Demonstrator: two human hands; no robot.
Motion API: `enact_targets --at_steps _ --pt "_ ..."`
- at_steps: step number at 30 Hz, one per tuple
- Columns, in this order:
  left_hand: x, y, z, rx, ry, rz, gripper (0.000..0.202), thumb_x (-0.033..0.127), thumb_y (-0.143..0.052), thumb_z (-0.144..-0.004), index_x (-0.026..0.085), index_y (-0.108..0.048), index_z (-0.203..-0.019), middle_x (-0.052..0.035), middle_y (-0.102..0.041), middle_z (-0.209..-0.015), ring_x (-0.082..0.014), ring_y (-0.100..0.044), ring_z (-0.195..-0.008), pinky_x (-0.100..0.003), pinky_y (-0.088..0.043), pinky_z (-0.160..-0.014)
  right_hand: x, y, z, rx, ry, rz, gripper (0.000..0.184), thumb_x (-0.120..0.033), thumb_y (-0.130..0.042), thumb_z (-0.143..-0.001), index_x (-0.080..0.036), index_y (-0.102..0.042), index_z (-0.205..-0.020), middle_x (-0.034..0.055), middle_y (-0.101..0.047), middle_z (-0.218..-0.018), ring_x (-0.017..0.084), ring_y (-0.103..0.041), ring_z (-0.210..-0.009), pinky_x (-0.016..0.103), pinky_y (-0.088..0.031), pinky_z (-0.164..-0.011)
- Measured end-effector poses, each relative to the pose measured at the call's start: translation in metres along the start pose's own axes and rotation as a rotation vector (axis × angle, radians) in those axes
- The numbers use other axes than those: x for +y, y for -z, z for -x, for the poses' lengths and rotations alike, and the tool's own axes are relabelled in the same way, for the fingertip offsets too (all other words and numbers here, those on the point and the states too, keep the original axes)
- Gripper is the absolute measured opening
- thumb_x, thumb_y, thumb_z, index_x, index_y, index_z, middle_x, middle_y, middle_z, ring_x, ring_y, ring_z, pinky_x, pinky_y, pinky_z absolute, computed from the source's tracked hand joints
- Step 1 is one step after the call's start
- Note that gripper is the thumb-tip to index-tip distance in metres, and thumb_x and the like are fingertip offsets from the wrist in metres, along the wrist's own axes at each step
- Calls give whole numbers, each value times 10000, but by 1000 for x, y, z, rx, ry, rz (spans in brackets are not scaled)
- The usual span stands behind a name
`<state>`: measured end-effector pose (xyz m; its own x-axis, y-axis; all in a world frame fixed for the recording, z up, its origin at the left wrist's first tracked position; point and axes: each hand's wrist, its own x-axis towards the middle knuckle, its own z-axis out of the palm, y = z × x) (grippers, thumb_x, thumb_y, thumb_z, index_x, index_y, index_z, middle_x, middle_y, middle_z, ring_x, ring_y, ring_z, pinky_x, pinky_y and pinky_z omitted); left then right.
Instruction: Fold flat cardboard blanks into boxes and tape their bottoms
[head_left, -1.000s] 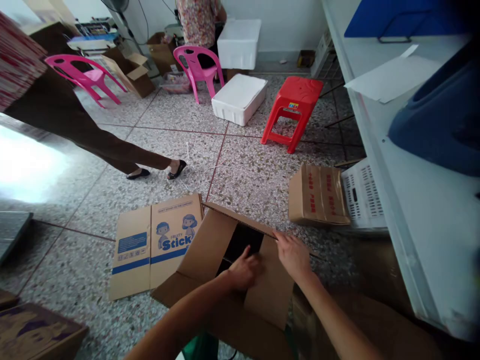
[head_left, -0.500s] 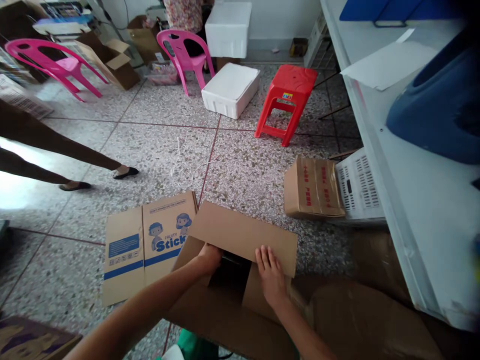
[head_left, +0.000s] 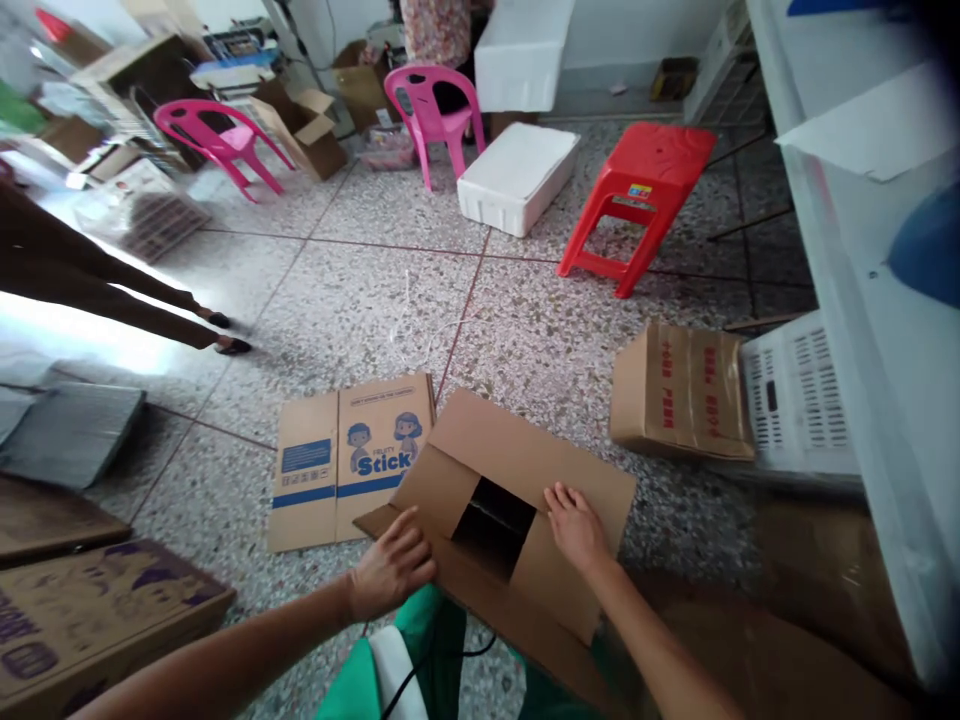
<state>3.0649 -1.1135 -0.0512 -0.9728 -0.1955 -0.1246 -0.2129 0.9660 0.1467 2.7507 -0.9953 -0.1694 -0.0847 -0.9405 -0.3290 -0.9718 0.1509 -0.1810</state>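
Observation:
A brown cardboard box (head_left: 559,575) stands tilted in front of me, with its inner flaps folded in and a dark gap between them. My left hand (head_left: 394,567) is at the outer edge of the near flap, at its left part, with the fingers curled over the cardboard. The thumb is mostly hidden. Spread flat, my right hand (head_left: 577,528) presses on the right inner flap where it meets the far flap (head_left: 517,440). Left of the box, a flattened printed carton (head_left: 307,510) lies on the floor.
A taped box (head_left: 679,390) and a white crate (head_left: 795,390) stand by the table (head_left: 862,400) at right. Farther off are a red stool (head_left: 645,190), a foam box (head_left: 517,175) and pink chairs (head_left: 439,115). Someone's legs (head_left: 112,290) show at left; printed cartons (head_left: 105,620) lie lower left.
My left hand has come out from the box's opening to the near flap's edge. My right hand stays on the right flap. The view has swung left, and the person at left has stepped.

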Motion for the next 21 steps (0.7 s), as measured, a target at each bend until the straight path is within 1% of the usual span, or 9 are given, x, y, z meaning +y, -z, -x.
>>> enact_targets --at_steps 3,5,8,10,11,13,15,18,21 --pt "-28 -3 -13 95 4 -123 274 270 -447 -938 271 -569 -1182 -55 -633 -1198 -244 -463 -1194 -572 -150 -1124 2 6 -18 13 -23 39 436 -208 -344 -936 -76 -576 -1280 178 -582 -1300 283 -538 -1161 384 -397 -1000" --pt "-41 0 -18 99 29 -130 328 310 -435 -948 276 -520 -1263 -60 -628 -1208 -253 -438 -1224 -570 -174 -1108 4 8 -27 8 -18 51 429 -221 -345 -938 -75 -594 -1255 182 -597 -1276 283 -549 -1122 383 -420 -965" --pt "-37 1 -9 76 79 -40 219 342 -458 -939 224 -610 -1044 -35 -664 -886 -198 -542 -923 -460 -353 -966 0 6 -30 -18 7 63 419 -237 -424 -918 -68 -573 -1271 207 -577 -1289 289 -551 -1104 387 -434 -940" --pt "-19 -1 4 63 89 21 193 332 -477 -930 203 -604 -862 -13 -599 -731 -161 -499 -737 -373 -394 -797 -12 0 -23 -64 -9 106 482 -250 -526 -871 1 -540 -1283 279 -544 -1293 326 -552 -1110 405 -439 -925" --pt "-9 -3 10 68 109 40 191 312 -485 -926 199 -587 -809 -7 -571 -699 -154 -475 -701 -359 -384 -760 -19 -3 -18 -91 -29 139 537 -244 -567 -844 52 -511 -1288 327 -516 -1295 358 -546 -1121 424 -439 -917" --pt "9 -6 20 112 185 59 155 260 -501 -913 198 -576 -792 -7 -555 -702 -156 -468 -720 -377 -373 -812 -35 -9 -7 -139 -81 218 623 -212 -599 -809 139 -444 -1299 407 -449 -1304 427 -516 -1157 465 -436 -903" --pt "14 -9 21 173 237 67 129 248 -525 -898 198 -574 -790 -7 -558 -718 -164 -473 -766 -412 -345 -915 -46 -14 0 -157 -118 275 660 -188 -582 -809 170 -378 -1326 438 -386 -1330 472 -470 -1201 486 -432 -900" --pt "-5 -9 3 201 157 62 218 362 -543 -892 201 -550 -746 0 -551 -698 -173 -456 -773 -420 -312 -988 -50 -18 -1 -140 -146 288 684 -217 -563 -829 137 -339 -1369 413 -344 -1380 463 -431 -1243 465 -447 -897" --pt "-36 -5 -29 147 85 56 359 532 -498 -871 198 -542 -746 -13 -568 -721 -190 -455 -791 -435 -310 -997 -47 -19 -7 -137 -150 247 705 -221 -565 -824 115 -315 -1391 393 -318 -1411 442 -417 -1261 467 -443 -918"
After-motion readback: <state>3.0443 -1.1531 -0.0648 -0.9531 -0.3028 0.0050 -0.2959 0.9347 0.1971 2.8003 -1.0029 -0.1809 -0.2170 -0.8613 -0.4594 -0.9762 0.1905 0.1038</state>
